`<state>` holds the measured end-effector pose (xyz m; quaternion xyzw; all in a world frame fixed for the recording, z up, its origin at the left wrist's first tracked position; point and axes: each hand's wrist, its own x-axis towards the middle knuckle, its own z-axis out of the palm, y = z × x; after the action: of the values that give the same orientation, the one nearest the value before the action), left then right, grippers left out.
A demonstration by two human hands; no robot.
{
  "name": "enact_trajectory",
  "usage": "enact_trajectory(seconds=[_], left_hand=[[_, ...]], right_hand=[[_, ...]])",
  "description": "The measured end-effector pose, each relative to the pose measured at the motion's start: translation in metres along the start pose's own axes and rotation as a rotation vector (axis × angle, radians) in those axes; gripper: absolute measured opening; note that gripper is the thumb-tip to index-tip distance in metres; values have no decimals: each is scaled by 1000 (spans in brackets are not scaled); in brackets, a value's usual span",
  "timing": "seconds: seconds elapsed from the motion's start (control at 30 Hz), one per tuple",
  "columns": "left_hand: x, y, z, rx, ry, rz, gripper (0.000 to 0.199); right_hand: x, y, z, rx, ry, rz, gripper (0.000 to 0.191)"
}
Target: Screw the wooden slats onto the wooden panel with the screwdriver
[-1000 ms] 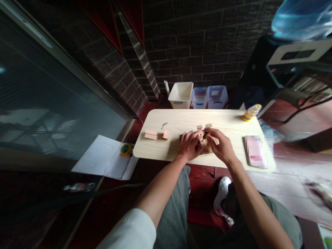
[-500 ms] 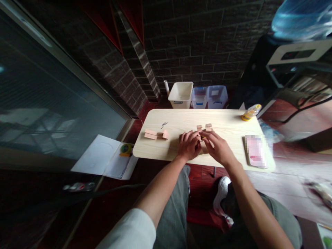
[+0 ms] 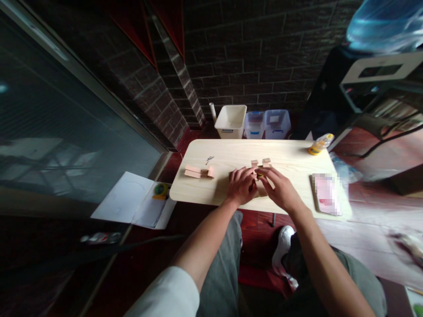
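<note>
Wood workpiece (image 3: pixel 261 189) is sitting right of centre in the frame, on the pale table (image 3: pixel 228 148), mostly hiding under both hands. Left hand (image 3: pixel 242 186) is lying over its left part, palm side out of sight, so can't tell if it's gripping or only pressing. Right hand (image 3: pixel 280 189) is pinching a small dark-and-yellow object (image 3: pixel 259 175) over the wood; fingers are covering most of it, so its type and lower end are hard to make out. Two block ends (image 3: pixel 266 161) are poking out just above the fingertips; how they're joining the rest is hidden. Nearer frame centre, a separate wooden piece (image 3: pixel 198 172) is lying apart from the hands, small dark bits (image 3: pixel 209 159) just above it, too tiny to identify. Lower right of the tabletop, a pixelated pink item (image 3: pixel 326 193) is lying flat. Top right corner is cropping a blue water jug (image 3: pixel 383 27).
</note>
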<state>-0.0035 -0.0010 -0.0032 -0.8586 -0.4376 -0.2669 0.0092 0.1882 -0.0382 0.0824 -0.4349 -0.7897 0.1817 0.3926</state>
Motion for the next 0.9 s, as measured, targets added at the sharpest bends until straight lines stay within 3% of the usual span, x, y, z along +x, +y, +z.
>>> enact_trajectory(seconds=[0.13,0.53,0.77,0.9], left_hand=[[0,0,1,-1,-14,-13,29],[2,3,0,8,-69,-37,41],[2,5,-3,-9,-65,-40,39],[1,4,-3,-18,-69,-37,35]], right_hand=[[2,1,2,18,3,12,37],[5,10,22,-56,179,39,27],[2,14,20,-72,188,64,34],[-1,13,15,-53,256,66,36]])
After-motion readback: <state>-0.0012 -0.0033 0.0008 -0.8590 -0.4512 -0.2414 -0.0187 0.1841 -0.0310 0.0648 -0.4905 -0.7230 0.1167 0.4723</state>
